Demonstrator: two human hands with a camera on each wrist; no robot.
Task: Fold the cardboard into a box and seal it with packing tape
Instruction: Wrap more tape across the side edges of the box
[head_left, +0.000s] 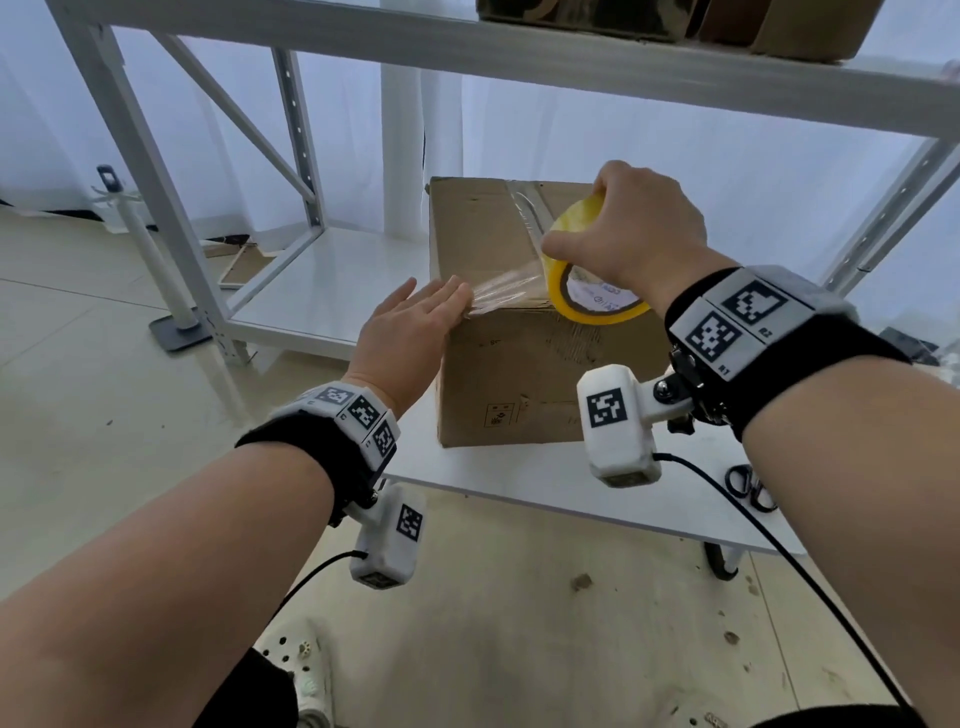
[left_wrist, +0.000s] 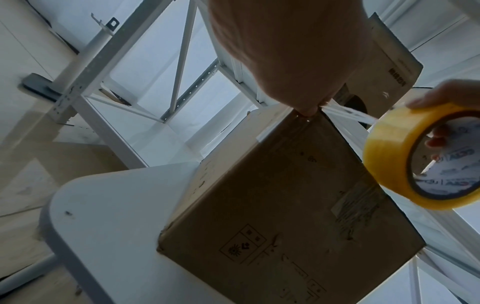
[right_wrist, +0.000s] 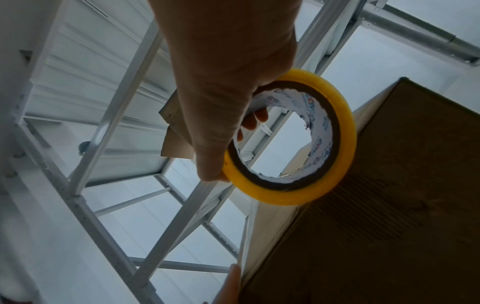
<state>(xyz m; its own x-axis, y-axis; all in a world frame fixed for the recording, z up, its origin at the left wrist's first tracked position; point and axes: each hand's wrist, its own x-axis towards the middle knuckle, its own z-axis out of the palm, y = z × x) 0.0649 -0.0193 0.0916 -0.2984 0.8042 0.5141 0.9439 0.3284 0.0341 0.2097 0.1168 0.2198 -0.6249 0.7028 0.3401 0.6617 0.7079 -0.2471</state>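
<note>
A brown cardboard box (head_left: 519, 374) stands closed on the white table (head_left: 519, 473), with clear tape running along its top seam. My right hand (head_left: 628, 228) grips a yellow roll of packing tape (head_left: 558, 283) above the box's near top edge, fingers through the core. A clear strip of tape (head_left: 506, 291) stretches from the roll to the left. My left hand (head_left: 441, 301) lies flat, straight fingers pressing the strip's end at the box's near-left top corner. The left wrist view shows these fingertips (left_wrist: 307, 110) on the box (left_wrist: 285, 205) edge and the roll (left_wrist: 384, 164) to the right. The right wrist view shows the roll (right_wrist: 342, 133) beside the box (right_wrist: 402, 205).
Black-handled scissors (head_left: 748, 486) lie on the table at the right. A white metal shelf frame (head_left: 291, 156) stands behind and to the left, with more cardboard (head_left: 779, 31) on its top shelf. A white pole on a grey base (head_left: 179, 332) stands on the floor at the left.
</note>
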